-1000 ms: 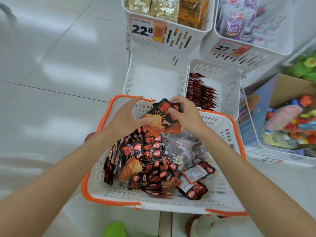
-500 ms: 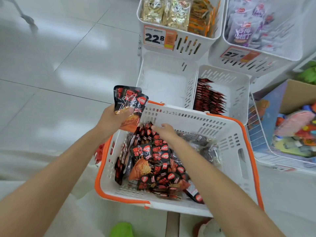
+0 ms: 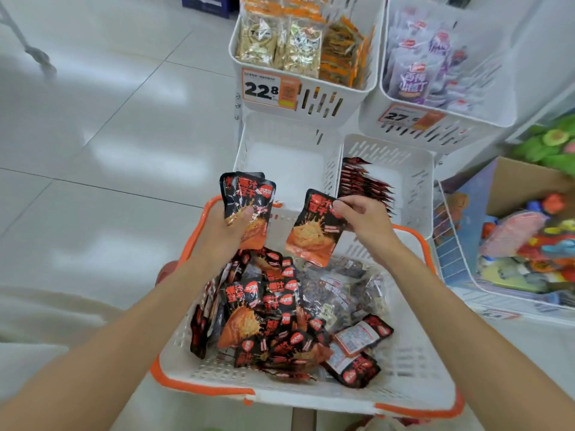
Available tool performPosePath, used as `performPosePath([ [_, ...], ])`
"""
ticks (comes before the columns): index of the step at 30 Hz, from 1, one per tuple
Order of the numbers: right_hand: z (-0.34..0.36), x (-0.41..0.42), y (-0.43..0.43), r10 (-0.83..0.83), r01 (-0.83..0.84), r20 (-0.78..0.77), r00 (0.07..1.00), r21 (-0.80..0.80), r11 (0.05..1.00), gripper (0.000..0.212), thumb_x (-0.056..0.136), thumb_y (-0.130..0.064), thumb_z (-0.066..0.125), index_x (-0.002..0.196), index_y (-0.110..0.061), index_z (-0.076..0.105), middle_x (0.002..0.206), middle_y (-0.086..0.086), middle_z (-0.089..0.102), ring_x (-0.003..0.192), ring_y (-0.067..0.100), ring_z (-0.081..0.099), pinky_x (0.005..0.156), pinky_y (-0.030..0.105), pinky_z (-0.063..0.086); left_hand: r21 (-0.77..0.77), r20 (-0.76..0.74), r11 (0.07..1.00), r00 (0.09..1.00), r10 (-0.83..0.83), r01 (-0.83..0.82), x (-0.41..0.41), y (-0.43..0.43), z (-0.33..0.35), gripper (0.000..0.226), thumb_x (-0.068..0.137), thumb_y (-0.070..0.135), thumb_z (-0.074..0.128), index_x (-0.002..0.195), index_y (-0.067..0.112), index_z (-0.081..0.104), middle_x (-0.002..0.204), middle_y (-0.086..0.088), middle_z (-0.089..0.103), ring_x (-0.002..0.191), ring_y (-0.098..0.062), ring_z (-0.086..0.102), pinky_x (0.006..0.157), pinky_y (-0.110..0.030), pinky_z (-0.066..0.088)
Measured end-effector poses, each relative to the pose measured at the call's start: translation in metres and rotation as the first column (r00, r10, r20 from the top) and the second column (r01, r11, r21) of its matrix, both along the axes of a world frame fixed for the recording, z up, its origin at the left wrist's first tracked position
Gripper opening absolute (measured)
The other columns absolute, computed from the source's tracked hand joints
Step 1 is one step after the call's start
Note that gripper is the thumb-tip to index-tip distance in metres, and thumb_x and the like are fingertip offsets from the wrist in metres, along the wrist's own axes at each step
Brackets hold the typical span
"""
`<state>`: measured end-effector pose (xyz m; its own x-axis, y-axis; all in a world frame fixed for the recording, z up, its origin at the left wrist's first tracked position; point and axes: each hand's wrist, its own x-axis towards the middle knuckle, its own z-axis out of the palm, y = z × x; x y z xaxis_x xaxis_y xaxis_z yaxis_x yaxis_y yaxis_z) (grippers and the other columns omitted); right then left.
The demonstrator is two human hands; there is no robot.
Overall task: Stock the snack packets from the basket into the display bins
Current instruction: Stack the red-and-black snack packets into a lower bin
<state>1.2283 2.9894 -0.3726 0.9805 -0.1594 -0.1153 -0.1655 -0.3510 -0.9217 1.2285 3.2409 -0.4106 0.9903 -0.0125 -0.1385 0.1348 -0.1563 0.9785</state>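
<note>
Tiled floor (image 3: pixel 109 135) fills the whole left of the frame. At lower centre stands the white basket (image 3: pixel 404 384) with its orange rim. Both hands are raised over its far edge. The left hand (image 3: pixel 227 231) has its grip closed round a small stack (image 3: pixel 249 203) of black-and-orange packets, held upright. The right hand (image 3: pixel 364 219) pinches one packet (image 3: pixel 314 231) by its top corner, just beside the stack but apart from it. A heap (image 3: pixel 267 312) of the same packets lies in the basket, next to clear bags (image 3: pixel 342 293).

Just beyond the basket's far rim sit two low bins. The left bin (image 3: pixel 289 163) shows its white bottom. The right bin (image 3: pixel 413 181) holds a row (image 3: pixel 361 181) of packets along its left wall. A fuller upper bin (image 3: pixel 326 101) overhangs them at the top of the frame. A box (image 3: pixel 529 181) of toys crowds the right edge.
</note>
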Motion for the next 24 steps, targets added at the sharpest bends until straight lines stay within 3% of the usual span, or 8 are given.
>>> performPosePath([
  [4, 0.022, 0.006, -0.007, -0.037, 0.035, 0.006, 0.999, 0.212, 0.977, 0.018, 0.095, -0.015, 0.062, 0.080, -0.018, 0.070, 0.071, -0.006, 0.068, 0.069, 0.011, 0.061, 0.073, 0.032, 0.052, 0.082, -0.078, 0.985, 0.987, -0.144, 0.150, 0.000, -0.043, 0.017, 0.036, 0.100, 0.050, 0.039, 0.104, 0.019, 0.056, 0.099, 0.003, 0.058, 0.089, -0.010, 0.055, 0.078, -0.025, 0.042],
  [6, 0.016, 0.009, -0.002, -0.080, 0.076, 0.012, 0.997, 0.198, 0.977, 0.017, 0.095, -0.016, 0.062, 0.081, -0.018, 0.071, 0.074, -0.003, 0.069, 0.070, 0.012, 0.061, 0.072, 0.034, 0.053, -0.073, -0.195, 0.973, 0.954, -0.229, 0.219, -0.003, -0.068, 0.029, 0.045, 0.098, 0.057, 0.033, 0.117, 0.022, 0.053, 0.115, 0.006, 0.058, 0.107, -0.012, 0.054, 0.091, -0.029, 0.042],
  [9, 0.003, 0.011, -0.005, -0.202, 0.197, 0.012, 0.979, 0.174, 0.965, 0.008, 0.095, -0.019, 0.062, 0.098, -0.016, 0.069, 0.099, 0.005, 0.072, 0.091, 0.021, 0.066, 0.091, 0.046, 0.054, -0.178, -0.230, 0.931, 0.906, -0.355, 0.319, -0.002, -0.096, 0.032, 0.033, 0.090, 0.047, 0.060, 0.114, 0.024, 0.060, 0.112, 0.001, 0.072, 0.101, -0.018, 0.069, 0.091, -0.037, 0.054],
  [11, 0.001, 0.011, -0.021, -0.190, 0.192, -0.032, 0.981, 0.226, 0.955, 0.025, 0.095, -0.025, 0.062, 0.120, -0.019, 0.059, 0.118, 0.004, 0.064, 0.109, 0.020, 0.062, 0.099, 0.046, 0.049, -0.079, -0.189, 0.931, 0.912, -0.364, 0.355, 0.005, -0.106, 0.027, 0.032, 0.081, 0.033, 0.076, 0.109, 0.026, 0.060, 0.106, 0.000, 0.073, 0.095, -0.018, 0.071, 0.090, -0.040, 0.056],
  [14, 0.006, 0.008, -0.056, 0.038, -0.006, -0.151, 0.988, 0.203, 0.979, 0.063, 0.091, -0.031, 0.068, 0.145, -0.024, 0.037, 0.132, -0.004, 0.053, 0.114, 0.011, 0.058, 0.092, 0.027, 0.048, -0.026, -0.199, 0.886, 0.866, -0.459, 0.463, 0.017, -0.121, 0.020, 0.037, 0.082, 0.027, 0.078, 0.112, 0.027, 0.057, 0.101, 0.006, 0.073, 0.088, -0.009, 0.071, 0.085, -0.030, 0.056],
  [19, 0.020, 0.016, -0.114, 0.186, -0.156, -0.204, 0.961, 0.152, 0.976, 0.036, 0.087, -0.008, 0.071, 0.120, -0.009, 0.055, 0.095, -0.002, 0.066, 0.072, 0.000, 0.065, 0.063, 0.018, 0.051, 0.244, -0.170, 0.687, 0.728, -0.664, 0.684, 0.052, -0.168, 0.019, 0.039, 0.084, 0.029, 0.076, 0.116, 0.029, 0.052, 0.102, 0.012, 0.067, 0.091, -0.006, 0.065, 0.090, -0.031, 0.052],
  [22, 0.027, 0.029, -0.151, 0.249, -0.200, -0.232, 0.940, 0.217, 0.956, 0.038, 0.084, -0.005, 0.072, 0.116, -0.020, 0.058, 0.087, -0.004, 0.068, 0.073, 0.010, 0.065, 0.061, 0.025, 0.053, 0.175, -0.148, 0.603, 0.626, -0.766, 0.779, 0.083, -0.204, 0.022, 0.027, 0.088, 0.015, 0.071, 0.102, 0.031, 0.055, 0.082, 0.016, 0.068, 0.070, 0.004, 0.065, 0.064, -0.018, 0.052],
  [24, 0.025, 0.040, -0.171, 0.220, -0.202, -0.201, 0.955, 0.104, 0.974, 0.029, 0.084, -0.004, 0.072, 0.108, -0.018, 0.064, 0.086, 0.002, 0.070, 0.077, 0.015, 0.066, 0.066, 0.028, 0.057, 0.171, -0.118, 0.597, 0.618, -0.777, 0.783, 0.104, -0.228, 0.021, 0.032, 0.084, 0.019, 0.077, 0.104, 0.031, 0.054, 0.091, 0.006, 0.069, 0.077, -0.003, 0.067, 0.066, -0.023, 0.056],
])
